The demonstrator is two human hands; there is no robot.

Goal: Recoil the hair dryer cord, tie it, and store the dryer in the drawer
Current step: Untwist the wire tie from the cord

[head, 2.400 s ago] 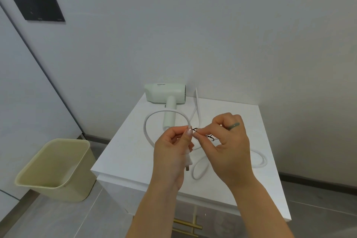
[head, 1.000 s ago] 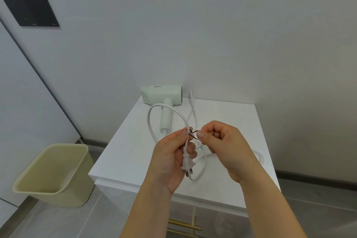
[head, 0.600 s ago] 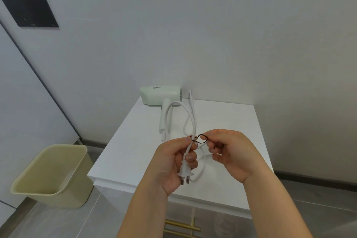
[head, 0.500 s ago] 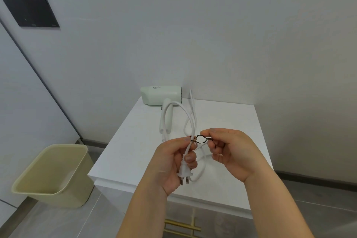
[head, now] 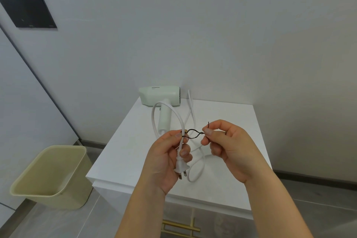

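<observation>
A pale green hair dryer point(head: 161, 96) lies on its side at the back of the white cabinet top point(head: 228, 114), handle toward me. Its white cord point(head: 154, 120) arcs up from the handle in a loose loop and trails across the top. My left hand point(head: 164, 162) grips the cord just above the white plug point(head: 180, 168), held over the cabinet's front. A thin black twist tie point(head: 193, 134) is wrapped round the cord at my left thumb. My right hand point(head: 228, 147) pinches the tie's twisted free ends a little to the right.
A beige waste bin point(head: 50, 176) stands on the grey floor left of the cabinet. A gold drawer handle point(head: 179, 226) shows on the cabinet front below my arms. A black panel point(head: 29, 12) hangs on the wall at upper left.
The cord loop has been gathered into my left hand with the plug hanging below. My right hand has drawn the black tie out to the right, opening a wider loop in it.
</observation>
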